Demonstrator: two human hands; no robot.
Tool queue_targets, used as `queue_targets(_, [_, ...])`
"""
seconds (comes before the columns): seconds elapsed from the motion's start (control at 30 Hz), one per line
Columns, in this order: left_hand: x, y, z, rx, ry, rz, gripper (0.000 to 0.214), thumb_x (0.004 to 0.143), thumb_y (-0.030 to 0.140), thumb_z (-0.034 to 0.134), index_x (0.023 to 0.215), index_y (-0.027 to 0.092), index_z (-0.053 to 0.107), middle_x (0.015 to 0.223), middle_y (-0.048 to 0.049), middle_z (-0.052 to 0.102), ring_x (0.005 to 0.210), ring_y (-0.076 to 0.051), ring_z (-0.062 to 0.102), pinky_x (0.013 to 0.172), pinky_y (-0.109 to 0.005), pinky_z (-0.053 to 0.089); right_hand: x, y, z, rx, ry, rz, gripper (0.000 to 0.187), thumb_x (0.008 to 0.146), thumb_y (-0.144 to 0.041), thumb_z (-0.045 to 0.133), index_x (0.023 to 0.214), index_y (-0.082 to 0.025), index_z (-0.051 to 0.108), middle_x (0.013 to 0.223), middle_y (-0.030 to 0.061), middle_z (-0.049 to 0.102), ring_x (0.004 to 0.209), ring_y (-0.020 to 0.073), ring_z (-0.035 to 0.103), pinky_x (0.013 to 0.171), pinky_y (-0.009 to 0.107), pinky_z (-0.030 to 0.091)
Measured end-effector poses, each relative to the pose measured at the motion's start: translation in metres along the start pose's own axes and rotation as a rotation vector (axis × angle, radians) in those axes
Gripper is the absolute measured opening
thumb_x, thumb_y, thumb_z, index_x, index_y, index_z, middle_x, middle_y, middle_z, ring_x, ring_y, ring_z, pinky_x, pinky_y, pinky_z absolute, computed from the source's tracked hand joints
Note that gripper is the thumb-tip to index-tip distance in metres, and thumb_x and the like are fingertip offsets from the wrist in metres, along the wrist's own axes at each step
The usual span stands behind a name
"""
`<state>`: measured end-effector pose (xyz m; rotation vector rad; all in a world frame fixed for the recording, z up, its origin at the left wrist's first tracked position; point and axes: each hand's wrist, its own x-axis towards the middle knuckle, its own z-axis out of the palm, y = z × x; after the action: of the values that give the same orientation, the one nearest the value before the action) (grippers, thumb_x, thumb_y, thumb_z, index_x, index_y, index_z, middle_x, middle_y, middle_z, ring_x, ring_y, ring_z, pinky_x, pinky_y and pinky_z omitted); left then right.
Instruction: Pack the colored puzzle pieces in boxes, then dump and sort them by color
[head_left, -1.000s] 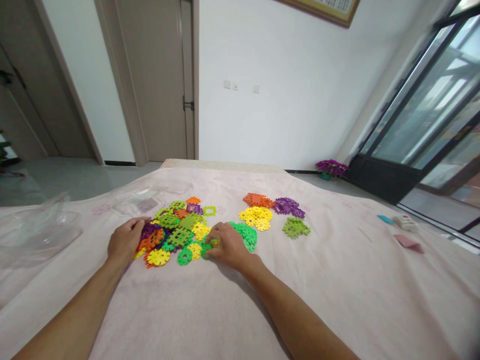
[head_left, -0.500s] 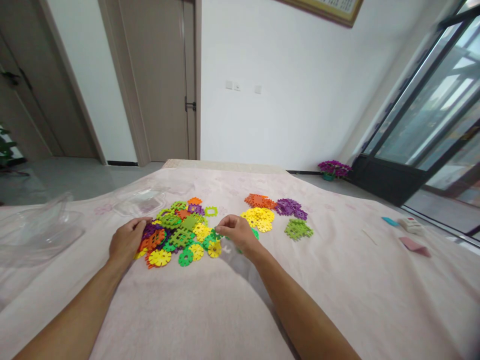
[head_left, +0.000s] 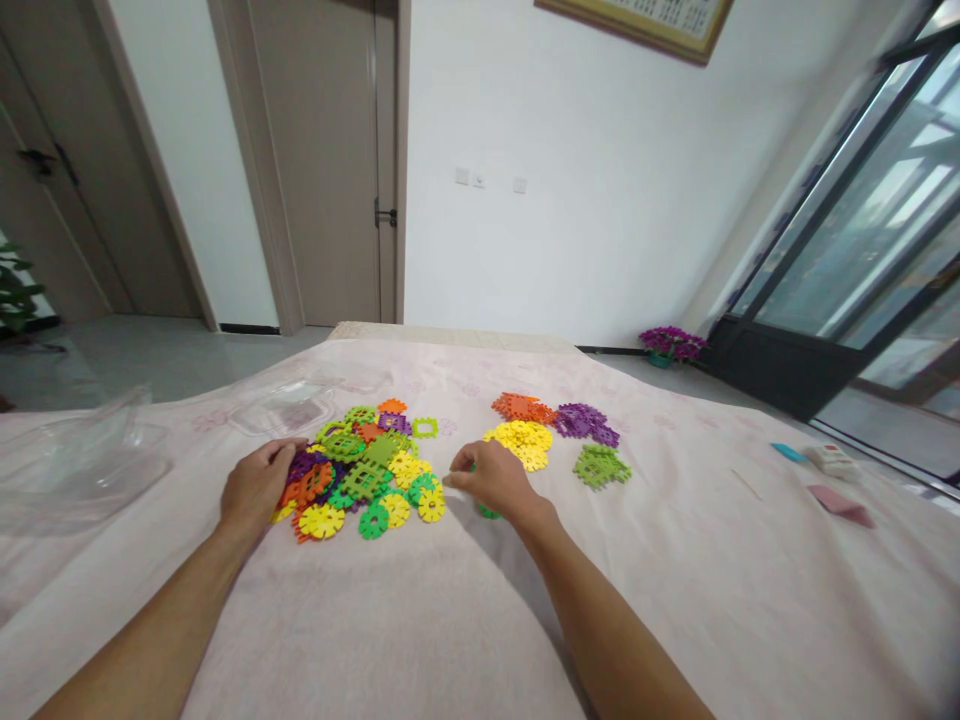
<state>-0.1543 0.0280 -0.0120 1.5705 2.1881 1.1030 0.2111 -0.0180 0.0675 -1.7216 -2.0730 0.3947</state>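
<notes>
Plastic interlocking pieces, discs and squares with notched edges, lie in a mixed pile (head_left: pixel 360 470) of green, yellow, orange and purple. My left hand (head_left: pixel 256 485) rests against the pile's left edge, loosely cupped, its fingertips partly hidden at the purple and orange pieces. Just right of the pile hovers my right hand (head_left: pixel 495 478), thumb and forefinger slightly apart with no piece visible between them. Below it, green discs (head_left: pixel 489 512) are partly covered. Beyond are single-colour heaps: yellow discs (head_left: pixel 523 440), orange pieces (head_left: pixel 519 407), purple pieces (head_left: pixel 585 422) and light-green pieces (head_left: pixel 602 466).
A pink cloth (head_left: pixel 360 620) covers the table. Clear plastic packaging (head_left: pixel 97 460) lies at the left. To the right are a blue item (head_left: pixel 787 452), a small white box (head_left: pixel 832 461), a pink piece (head_left: pixel 841 505) and a thin stick (head_left: pixel 747 484).
My right hand has shifted slightly right, away from the pile's edge, and its fingers have parted. My left hand stays at the pile. The view has tilted slightly.
</notes>
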Motion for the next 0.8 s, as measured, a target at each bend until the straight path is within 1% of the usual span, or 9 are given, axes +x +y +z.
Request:
queue_targets(0.07, [-0.002, 0.004, -0.002, -0.043, -0.022, -0.055, 0.043, 0.091, 0.051, 0.046, 0.109, 0.028, 0.078, 0.108, -0.0043, 0.078, 0.090, -0.026, 0.069, 0.080, -0.033, 0.052, -0.005, -0.013, 0.006, -0.106, -0.017, -0.039, 0.027, 0.072, -0.048, 0.084, 0.086, -0.026, 0.078, 0.088, 0.0039, 0.076, 0.083, 0.0217, 0.065, 0.065, 0.029, 0.037])
queue_targets(0.13, [-0.003, 0.008, -0.004, -0.058, -0.029, -0.082, 0.042, 0.090, 0.050, 0.048, 0.109, 0.028, 0.079, 0.110, -0.0039, 0.077, 0.091, -0.027, 0.068, 0.080, -0.034, 0.051, -0.009, -0.020, 0.011, -0.186, -0.028, -0.050, 0.035, 0.069, -0.055, 0.086, 0.088, -0.026, 0.078, 0.091, 0.0059, 0.076, 0.089, 0.0242, 0.064, 0.067, 0.029, 0.037])
queue_targets(0.2, [-0.004, 0.010, -0.004, -0.055, -0.027, -0.096, 0.042, 0.089, 0.049, 0.048, 0.109, 0.028, 0.079, 0.110, -0.0040, 0.077, 0.092, -0.027, 0.068, 0.080, -0.035, 0.050, -0.011, -0.023, 0.016, -0.214, -0.058, -0.036, 0.037, 0.068, -0.056, 0.086, 0.085, -0.025, 0.077, 0.088, 0.0063, 0.075, 0.090, 0.0248, 0.064, 0.067, 0.029, 0.036])
queue_targets(0.27, [-0.004, 0.009, -0.004, -0.058, -0.025, -0.094, 0.042, 0.089, 0.050, 0.048, 0.109, 0.028, 0.079, 0.111, -0.0039, 0.077, 0.093, -0.028, 0.068, 0.080, -0.035, 0.050, -0.011, -0.023, 0.019, -0.202, -0.090, -0.019, 0.034, 0.067, -0.053, 0.088, 0.081, -0.025, 0.076, 0.084, 0.0053, 0.074, 0.085, 0.0235, 0.064, 0.065, 0.028, 0.034])
queue_targets(0.43, [-0.003, 0.005, -0.002, -0.083, -0.031, -0.068, 0.041, 0.090, 0.050, 0.048, 0.107, 0.028, 0.079, 0.113, -0.0028, 0.077, 0.097, -0.027, 0.069, 0.083, -0.034, 0.050, -0.010, -0.022, 0.020, -0.065, -0.139, 0.037, 0.026, 0.065, -0.038, 0.089, 0.080, -0.024, 0.074, 0.077, 0.0003, 0.071, 0.072, 0.0170, 0.061, 0.061, 0.026, 0.032])
queue_targets(0.57, [0.000, 0.001, -0.001, -0.057, -0.038, -0.068, 0.042, 0.090, 0.051, 0.048, 0.109, 0.030, 0.078, 0.114, -0.0025, 0.077, 0.100, -0.028, 0.068, 0.085, -0.034, 0.049, -0.005, -0.013, 0.014, 0.213, -0.206, 0.086, 0.016, 0.064, -0.025, 0.085, 0.071, -0.022, 0.071, 0.068, -0.0035, 0.068, 0.062, 0.0130, 0.057, 0.057, 0.025, 0.034])
queue_targets(0.67, [0.002, -0.001, 0.000, -0.042, -0.041, -0.062, 0.043, 0.090, 0.052, 0.047, 0.110, 0.030, 0.078, 0.112, -0.0028, 0.077, 0.099, -0.027, 0.068, 0.085, -0.033, 0.049, 0.004, 0.005, 0.005, 0.374, -0.159, 0.094, 0.011, 0.066, -0.024, 0.080, 0.071, -0.019, 0.071, 0.065, -0.0035, 0.066, 0.059, 0.0117, 0.056, 0.056, 0.023, 0.035])
queue_targets(0.73, [0.003, -0.002, 0.000, -0.035, -0.039, -0.064, 0.043, 0.090, 0.052, 0.047, 0.110, 0.029, 0.077, 0.110, -0.0029, 0.077, 0.096, -0.027, 0.068, 0.084, -0.033, 0.050, 0.012, 0.022, -0.002, 0.402, -0.070, 0.115, 0.011, 0.069, -0.026, 0.076, 0.074, -0.018, 0.070, 0.065, -0.0025, 0.066, 0.060, 0.0114, 0.055, 0.056, 0.023, 0.036])
queue_targets(0.8, [0.003, -0.003, 0.000, -0.028, -0.033, -0.068, 0.044, 0.090, 0.052, 0.047, 0.112, 0.029, 0.077, 0.109, -0.0030, 0.077, 0.094, -0.027, 0.068, 0.083, -0.034, 0.050, 0.018, 0.042, -0.011, 0.412, 0.051, 0.140, 0.013, 0.070, -0.029, 0.074, 0.074, -0.017, 0.070, 0.065, -0.0013, 0.066, 0.060, 0.0120, 0.056, 0.057, 0.023, 0.037])
